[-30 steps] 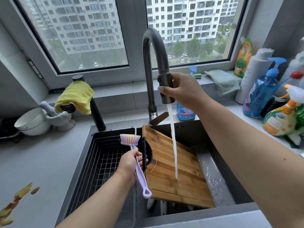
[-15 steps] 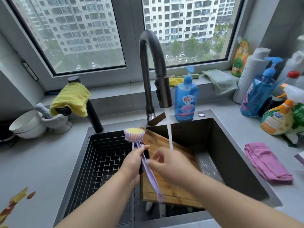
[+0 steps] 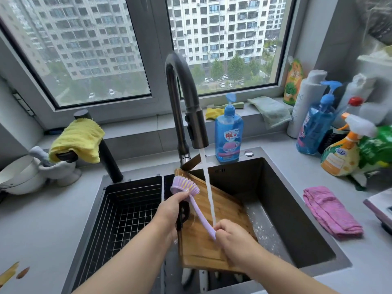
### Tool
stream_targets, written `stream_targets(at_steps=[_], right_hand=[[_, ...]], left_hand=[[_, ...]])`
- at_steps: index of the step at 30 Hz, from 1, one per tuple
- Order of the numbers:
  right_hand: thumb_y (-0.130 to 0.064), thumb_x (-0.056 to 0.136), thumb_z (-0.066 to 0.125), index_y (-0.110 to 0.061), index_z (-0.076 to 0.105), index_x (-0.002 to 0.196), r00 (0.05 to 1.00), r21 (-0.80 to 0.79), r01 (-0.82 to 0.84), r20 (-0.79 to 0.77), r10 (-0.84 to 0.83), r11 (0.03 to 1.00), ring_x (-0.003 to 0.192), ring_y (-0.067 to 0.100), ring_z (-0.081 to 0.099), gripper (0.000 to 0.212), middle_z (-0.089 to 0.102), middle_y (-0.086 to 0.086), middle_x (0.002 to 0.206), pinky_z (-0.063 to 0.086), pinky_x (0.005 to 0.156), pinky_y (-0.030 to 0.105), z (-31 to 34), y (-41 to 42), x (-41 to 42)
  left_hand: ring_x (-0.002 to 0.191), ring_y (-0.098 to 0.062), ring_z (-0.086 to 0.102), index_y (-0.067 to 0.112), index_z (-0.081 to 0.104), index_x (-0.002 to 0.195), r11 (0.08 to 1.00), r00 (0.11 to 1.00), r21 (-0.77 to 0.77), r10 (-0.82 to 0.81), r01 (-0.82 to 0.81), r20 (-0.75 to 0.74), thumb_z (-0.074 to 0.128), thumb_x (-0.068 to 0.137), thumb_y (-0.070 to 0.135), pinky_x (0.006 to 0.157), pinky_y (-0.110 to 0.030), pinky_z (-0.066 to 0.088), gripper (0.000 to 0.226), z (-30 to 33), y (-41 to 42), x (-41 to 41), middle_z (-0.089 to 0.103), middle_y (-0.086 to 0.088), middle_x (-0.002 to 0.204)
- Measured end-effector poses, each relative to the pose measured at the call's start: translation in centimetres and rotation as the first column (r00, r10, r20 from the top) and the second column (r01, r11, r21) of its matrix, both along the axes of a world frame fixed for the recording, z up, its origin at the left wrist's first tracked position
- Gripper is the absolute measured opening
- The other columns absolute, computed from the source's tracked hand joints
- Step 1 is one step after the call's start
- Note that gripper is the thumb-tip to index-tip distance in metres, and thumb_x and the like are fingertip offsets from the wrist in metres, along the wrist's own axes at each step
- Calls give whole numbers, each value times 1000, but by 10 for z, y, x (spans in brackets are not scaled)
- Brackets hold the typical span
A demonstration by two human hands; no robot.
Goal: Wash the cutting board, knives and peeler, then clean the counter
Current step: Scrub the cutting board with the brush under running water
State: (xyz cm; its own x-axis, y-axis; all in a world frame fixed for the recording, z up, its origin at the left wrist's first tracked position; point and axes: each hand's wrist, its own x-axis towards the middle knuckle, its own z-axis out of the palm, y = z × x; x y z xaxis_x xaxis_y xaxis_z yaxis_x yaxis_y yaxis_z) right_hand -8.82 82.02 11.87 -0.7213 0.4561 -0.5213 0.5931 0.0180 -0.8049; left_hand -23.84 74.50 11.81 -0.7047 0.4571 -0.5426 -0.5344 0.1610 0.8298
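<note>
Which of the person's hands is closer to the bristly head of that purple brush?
Left. The left hand holds the brush just below its bristle head; the right hand grips the far end of the handle.

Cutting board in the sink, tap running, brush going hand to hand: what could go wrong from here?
1. The cutting board leans tilted in the sink; scrubbing pressure might slide it down.
2. Both the left hand and right hand grip the brush, so nothing steadies the board.
3. The water stream hits the sloped wood and may splash onto the counter.
</note>
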Motion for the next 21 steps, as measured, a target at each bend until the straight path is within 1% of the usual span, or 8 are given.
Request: stream_targets(at_steps=[3,6,8,11,14,16,19,21], right_hand=[[-14,75,37,-11,57,81,994,-151,106,38,-101,983,43,18,37,21,46,7,51,22,46,19,-4,12,18],[-9,87,38,-5,57,84,977,-367,214,71,-203,905,35,16,31,20,45,10,52,19,38,13,-3,27,35],[-12,94,41,-2,58,88,963,-432,264,63,-263,862,37,15,35,21,47,9,57,19,35,14,-10,39,43],[-18,94,47,-6,60,89,953,-333,303,126,-276,893,37,13,34,19,45,4,54,17,39,15,-28,57,46],[-24,95,51,-7,62,85,933,-186,337,197,-301,923,33,10,34,22,43,-1,48,17,41,17,-49,75,46],[-27,94,55,-8,61,80,922,-143,354,219,-319,924,34,11,34,24,43,-2,45,18,43,19,-62,85,46],[-28,91,61,-12,50,67,915,-149,366,236,-326,919,37,13,31,31,40,1,44,20,44,19,-76,97,48],[-27,90,64,-10,50,73,912,-149,379,228,-341,913,41,14,33,28,41,3,47,24,43,20,-83,103,47]], left_hand=[[47,-14,51,6,63,94,998,1000,-53,26,-25,12,51,95,36,45,-19,40,33,-2,4,-7,56,-2,58],[53,-16,42,9,59,101,986,1000,-163,25,-23,8,48,96,47,48,-25,38,40,-10,11,-17,48,-7,67],[55,-20,44,9,55,106,971,1000,-239,9,-8,3,49,93,55,48,-27,41,48,-19,15,-24,50,-11,70],[63,-26,55,7,52,116,930,995,-366,-57,24,-79,51,88,62,59,-33,49,62,-28,23,-36,56,-15,75],[92,-38,65,3,60,110,888,982,-459,-113,33,-148,61,73,69,85,-47,55,76,-54,34,-59,65,-14,96],[87,-40,68,2,63,106,861,981,-508,-114,19,-156,63,60,71,82,-52,56,82,-81,42,-76,68,-16,98],[81,-37,67,0,59,101,812,964,-580,-100,-64,-247,56,86,56,79,-47,58,57,-52,52,-48,66,-17,92],[80,-32,61,0,57,97,747,916,-646,-134,-157,-377,47,96,46,74,-38,52,47,-35,54,-28,62,-14,88]])
